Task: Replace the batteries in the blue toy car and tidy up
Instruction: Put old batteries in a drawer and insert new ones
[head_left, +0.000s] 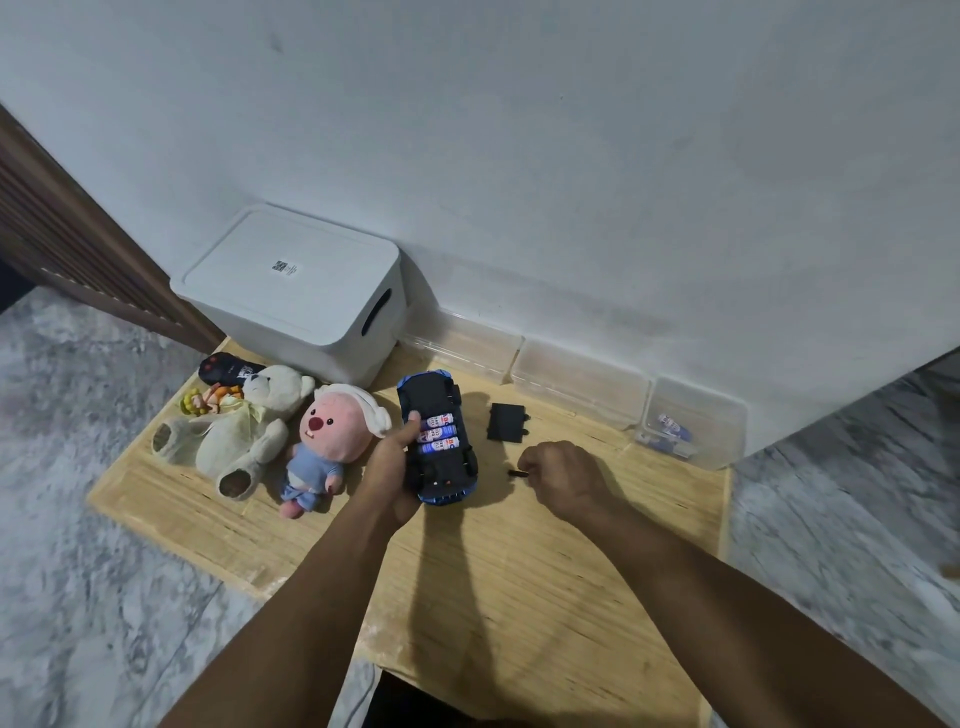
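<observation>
The blue toy car (441, 475) lies upside down on the wooden board (493, 582), its battery bay uncovered with three white-and-blue batteries (439, 433) side by side inside. My left hand (390, 470) grips the car's left side, thumb near the batteries. The black battery cover (506, 423) rests on the board to the car's right. My right hand (563, 478) is closed around a small dark tool (517, 473), likely a screwdriver, only its tip showing. More batteries (672, 434) lie in a clear box (727, 415) at the right.
A white lidded storage bin (291, 291) stands against the wall. Two more clear boxes (576, 379) line the wall. A cream teddy bear (244, 426), a pink plush (332, 441), a small doll and a dark toy lie at the left. Grey marbled floor surrounds the board.
</observation>
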